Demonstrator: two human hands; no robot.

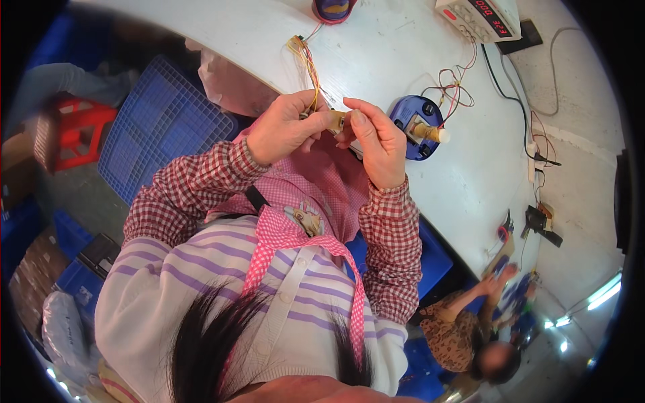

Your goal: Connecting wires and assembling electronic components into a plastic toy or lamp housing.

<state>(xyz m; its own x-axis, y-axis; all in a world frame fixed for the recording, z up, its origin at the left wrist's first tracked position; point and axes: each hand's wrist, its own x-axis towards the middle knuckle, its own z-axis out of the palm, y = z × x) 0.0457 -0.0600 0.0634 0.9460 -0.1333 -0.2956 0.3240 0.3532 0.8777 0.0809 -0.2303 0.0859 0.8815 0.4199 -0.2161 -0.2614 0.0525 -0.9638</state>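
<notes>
Both hands pinch one small tan cylindrical part (334, 121) up over the white bench (376, 54): left hand (285, 127) wraps its wired end, right hand (376, 138) fingertips nip the other. Looks light and rigid, so hold the body. The thin yellow-red wires (309, 64) seem floppy and easy to yank, and a blue fixture (416, 124) sits just beside.

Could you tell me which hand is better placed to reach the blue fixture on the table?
Probably the right hand: it is beside the blue fixture, while the left hand, farther off, grips the small part with its wires.
</notes>
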